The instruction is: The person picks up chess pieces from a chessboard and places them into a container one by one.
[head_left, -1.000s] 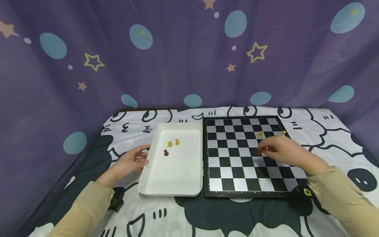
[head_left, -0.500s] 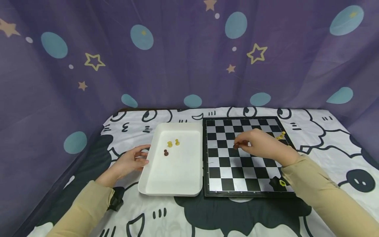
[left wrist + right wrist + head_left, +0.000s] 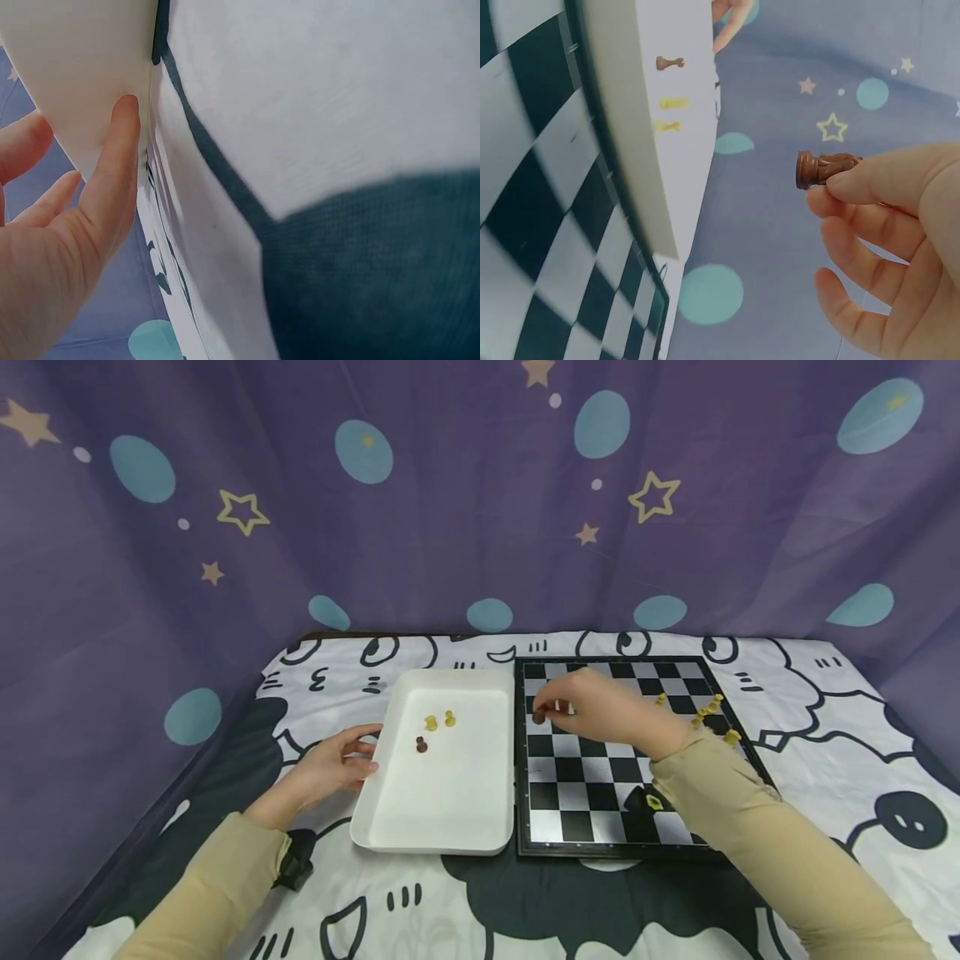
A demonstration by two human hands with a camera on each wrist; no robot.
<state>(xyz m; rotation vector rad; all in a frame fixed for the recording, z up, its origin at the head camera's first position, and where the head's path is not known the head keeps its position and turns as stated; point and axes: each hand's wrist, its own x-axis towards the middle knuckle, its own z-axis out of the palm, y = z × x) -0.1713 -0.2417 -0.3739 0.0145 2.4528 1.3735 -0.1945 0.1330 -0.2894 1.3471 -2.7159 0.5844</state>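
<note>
My right hand (image 3: 592, 706) is above the left part of the chessboard (image 3: 585, 847). Between thumb and index finger it pinches a brown chess piece (image 3: 808, 170) with a round base and a carved body, partly covered by the fingers. Left of the board lies a white tray (image 3: 435, 814). Inside are a brown pawn (image 3: 422, 744) and two yellow chess pieces (image 3: 449, 718). My left hand (image 3: 326, 777) touches the tray's left side, its fingers loosely extended; in the left wrist view a fingertip (image 3: 126, 105) rests against the tray wall.
Several yellow chess pieces (image 3: 732, 737) are on the right side of the board, partly hidden by my right arm. A cartoon-print cloth (image 3: 405, 910) covers the table. Behind it hangs a purple curtain (image 3: 450, 527). The tray and board lie side by side.
My right hand has moved left across the board with the brown chess piece, towards the tray. Yellow pieces at the right have come into sight. The left hand and tray have stayed put.
</note>
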